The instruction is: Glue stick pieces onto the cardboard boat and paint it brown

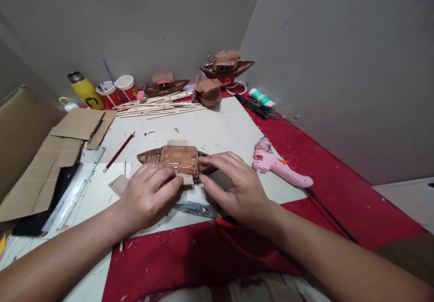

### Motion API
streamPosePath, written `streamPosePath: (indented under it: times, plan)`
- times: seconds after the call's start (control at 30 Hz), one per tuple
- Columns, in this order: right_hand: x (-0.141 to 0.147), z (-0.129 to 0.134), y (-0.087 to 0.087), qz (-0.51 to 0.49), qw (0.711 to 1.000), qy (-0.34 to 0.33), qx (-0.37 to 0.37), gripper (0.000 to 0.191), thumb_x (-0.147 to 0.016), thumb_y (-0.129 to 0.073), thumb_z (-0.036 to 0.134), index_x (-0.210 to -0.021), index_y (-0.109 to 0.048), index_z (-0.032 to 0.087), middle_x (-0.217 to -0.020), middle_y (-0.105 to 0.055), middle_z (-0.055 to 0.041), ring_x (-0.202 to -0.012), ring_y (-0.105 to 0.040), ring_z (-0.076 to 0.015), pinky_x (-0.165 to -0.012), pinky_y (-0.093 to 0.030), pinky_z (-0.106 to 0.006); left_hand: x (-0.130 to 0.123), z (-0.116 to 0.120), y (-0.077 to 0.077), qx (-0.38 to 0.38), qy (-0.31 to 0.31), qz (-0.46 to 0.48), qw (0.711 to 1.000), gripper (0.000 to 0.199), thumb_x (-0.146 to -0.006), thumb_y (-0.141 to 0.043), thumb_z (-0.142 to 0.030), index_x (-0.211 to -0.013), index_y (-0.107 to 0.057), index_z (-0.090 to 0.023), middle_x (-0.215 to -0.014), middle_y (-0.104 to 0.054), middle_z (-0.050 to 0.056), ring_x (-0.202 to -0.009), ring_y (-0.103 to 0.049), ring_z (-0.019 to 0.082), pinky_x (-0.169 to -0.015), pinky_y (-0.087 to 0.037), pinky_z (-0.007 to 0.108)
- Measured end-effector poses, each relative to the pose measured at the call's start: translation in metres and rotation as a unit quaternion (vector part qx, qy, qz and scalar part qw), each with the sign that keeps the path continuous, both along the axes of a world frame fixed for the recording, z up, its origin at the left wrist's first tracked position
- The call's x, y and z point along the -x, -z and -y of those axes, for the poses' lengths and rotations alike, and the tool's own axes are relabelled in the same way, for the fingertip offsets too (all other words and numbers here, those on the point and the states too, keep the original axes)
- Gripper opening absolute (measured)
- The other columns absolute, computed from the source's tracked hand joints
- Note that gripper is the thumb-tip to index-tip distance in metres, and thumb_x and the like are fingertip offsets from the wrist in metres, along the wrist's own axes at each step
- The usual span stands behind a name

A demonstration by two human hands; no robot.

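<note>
A small brown model boat (pixel 179 155) with a boxy cabin lies on the white board in front of me. My left hand (pixel 149 191) is closed at the cabin's near side, its fingertips on a small piece of corrugated cardboard (pixel 187 179) there. Thumb and forefinger of my right hand (pixel 235 180) grip the boat's right end beside the cabin. Another corrugated strip (pixel 177 142) sticks out on the cabin's far side. Scissors (pixel 195 209) with orange handles lie just below the boat, partly under my right hand.
A pink glue gun (pixel 280 166) lies at right, its cord trailing. Cardboard sheets (pixel 44 171), a clear ruler (pixel 74 191) and a pencil (pixel 118 152) are at left. Behind are thin sticks (pixel 159 105), other model boats (pixel 227 64), paper cups (pixel 126 88) and a yellow bottle (pixel 86 92).
</note>
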State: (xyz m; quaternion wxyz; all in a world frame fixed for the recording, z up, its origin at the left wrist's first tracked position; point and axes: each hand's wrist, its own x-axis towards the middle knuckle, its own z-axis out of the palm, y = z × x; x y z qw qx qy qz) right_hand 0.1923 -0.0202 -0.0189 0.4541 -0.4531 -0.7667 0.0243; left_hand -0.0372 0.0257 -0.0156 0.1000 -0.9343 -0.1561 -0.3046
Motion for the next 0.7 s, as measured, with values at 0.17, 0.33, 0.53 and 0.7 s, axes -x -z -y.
streamPosePath:
  times: [0.17, 0.33, 0.53, 0.7]
  plan:
    - [0.001, -0.002, 0.001, 0.045, 0.999, 0.006, -0.001, 0.025, -0.090, -0.060, 0.015, -0.115, -0.067, 0.015, -0.098, -0.074, -0.0114, -0.090, -0.067, -0.0248, -0.078, -0.053, -0.040, -0.004, 0.002, -0.005, -0.046, 0.014, -0.022, 0.999, 0.025, -0.088, -0.059, -0.010, -0.111, -0.065, -0.007, -0.099, -0.072, 0.015, -0.090, -0.061, 0.027, -0.078, -0.052, 0.041]
    - [0.002, -0.001, -0.004, 0.103, 0.994, 0.021, 0.014, 0.032, -0.087, -0.063, 0.017, -0.118, -0.068, 0.013, -0.107, -0.068, -0.0162, -0.096, -0.062, -0.0291, -0.079, -0.053, -0.044, -0.009, -0.001, -0.010, -0.071, 0.022, -0.031, 0.997, 0.023, -0.093, -0.049, -0.011, -0.107, -0.067, -0.008, -0.094, -0.074, 0.013, -0.086, -0.064, 0.024, -0.077, -0.053, 0.038]
    - [0.000, -0.007, 0.000, 0.172, 0.984, 0.005, 0.053, 0.054, -0.084, -0.068, 0.023, -0.135, -0.058, 0.011, -0.139, -0.054, -0.0256, -0.128, -0.050, -0.0391, -0.099, -0.046, -0.056, -0.007, -0.004, -0.013, -0.081, 0.034, -0.034, 0.996, 0.025, -0.095, -0.046, -0.011, -0.105, -0.069, -0.009, -0.092, -0.075, 0.011, -0.086, -0.065, 0.022, -0.078, -0.055, 0.037]
    - [-0.001, -0.015, 0.006, 0.157, 0.983, -0.010, 0.097, 0.068, -0.084, -0.068, 0.026, -0.146, -0.046, 0.010, -0.140, -0.055, -0.0251, -0.129, -0.052, -0.0364, -0.101, -0.046, -0.054, -0.005, -0.005, -0.012, -0.076, 0.051, -0.043, 0.995, 0.025, -0.094, -0.047, -0.009, -0.106, -0.069, -0.007, -0.094, -0.075, 0.011, -0.088, -0.065, 0.022, -0.084, -0.055, 0.038]
